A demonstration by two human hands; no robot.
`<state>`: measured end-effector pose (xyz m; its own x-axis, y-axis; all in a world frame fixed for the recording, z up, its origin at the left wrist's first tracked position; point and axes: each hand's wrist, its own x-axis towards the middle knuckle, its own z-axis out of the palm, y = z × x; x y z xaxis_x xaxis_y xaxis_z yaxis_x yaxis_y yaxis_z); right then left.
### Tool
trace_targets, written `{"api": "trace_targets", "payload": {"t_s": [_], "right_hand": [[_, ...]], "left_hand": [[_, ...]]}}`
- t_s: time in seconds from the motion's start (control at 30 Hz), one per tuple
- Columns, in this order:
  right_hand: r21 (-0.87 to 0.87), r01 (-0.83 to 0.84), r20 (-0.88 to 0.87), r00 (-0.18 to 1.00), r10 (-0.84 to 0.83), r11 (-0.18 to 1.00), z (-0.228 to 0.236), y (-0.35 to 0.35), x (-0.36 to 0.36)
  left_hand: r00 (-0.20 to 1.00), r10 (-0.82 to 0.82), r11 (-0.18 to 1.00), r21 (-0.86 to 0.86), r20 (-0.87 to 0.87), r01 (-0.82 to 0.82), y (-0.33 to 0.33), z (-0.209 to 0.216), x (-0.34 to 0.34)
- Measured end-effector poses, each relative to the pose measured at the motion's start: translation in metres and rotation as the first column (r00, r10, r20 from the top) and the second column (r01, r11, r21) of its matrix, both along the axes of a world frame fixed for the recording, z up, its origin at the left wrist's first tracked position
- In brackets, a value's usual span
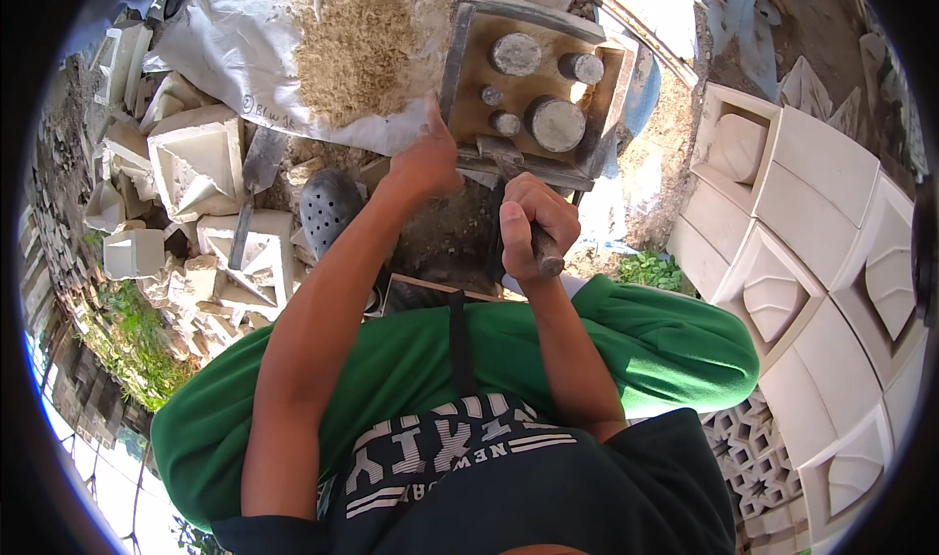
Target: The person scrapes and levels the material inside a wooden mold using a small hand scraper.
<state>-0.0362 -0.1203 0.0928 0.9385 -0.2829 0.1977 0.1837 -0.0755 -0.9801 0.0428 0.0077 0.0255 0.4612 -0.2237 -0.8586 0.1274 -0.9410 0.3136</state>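
Note:
A square mould frame [608,105] with dark edges stands in front of me, with several round grey plugs of different sizes, among them a large cylinder [557,125], rising from its tan floor. My right hand [537,221] is closed round the wooden handle of a scraper-like tool [501,150]. The tool's flat grey end lies over the mould's near side, close to a small plug [506,124]. My left hand [428,162] is by the mould's near left corner, one finger stretched toward it; its other fingers are partly hidden. I cannot tell whether it touches the frame.
A white sheet [220,51] bearing a heap of brown sand [362,42] lies left of the mould. A trowel [262,162] rests among pale cast blocks [196,154] at left. Pale moulded blocks [817,159] stand stacked at right. A grey perforated shoe [331,211] is below the sheet.

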Motion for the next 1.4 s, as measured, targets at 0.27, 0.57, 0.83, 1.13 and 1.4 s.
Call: {"api": "trace_targets", "payload": {"t_s": [0.27, 0.57, 0.83, 1.13, 1.4], "right_hand": [[-0.033, -0.045, 0.026, 0.999, 0.046, 0.998, 0.011, -0.005, -0.002], [-0.062, -0.082, 0.073, 0.994, 0.086, 0.995, 0.021, 0.005, -0.007], [-0.104, -0.14, 0.127, 0.98, 0.153, 0.985, 0.027, 0.009, -0.008], [-0.125, -0.146, 0.183, 0.969, 0.168, 0.981, 0.025, 0.014, -0.012], [-0.196, -0.13, 0.214, 0.962, 0.171, 0.972, 0.03, 0.022, -0.017]], "left_hand": [[0.997, 0.035, 0.998, -0.054, 0.071, -0.031, 0.003, -0.014, -0.006], [0.995, 0.02, 0.999, -0.052, 0.098, -0.015, 0.007, -0.024, -0.008], [0.99, -0.002, 0.996, -0.087, 0.138, 0.014, 0.012, -0.032, -0.011], [1.0, -0.013, 1.0, -0.028, 0.028, 0.014, 0.002, -0.015, -0.004], [0.99, 0.01, 0.998, -0.067, 0.142, 0.0, 0.008, -0.034, -0.012]]}}
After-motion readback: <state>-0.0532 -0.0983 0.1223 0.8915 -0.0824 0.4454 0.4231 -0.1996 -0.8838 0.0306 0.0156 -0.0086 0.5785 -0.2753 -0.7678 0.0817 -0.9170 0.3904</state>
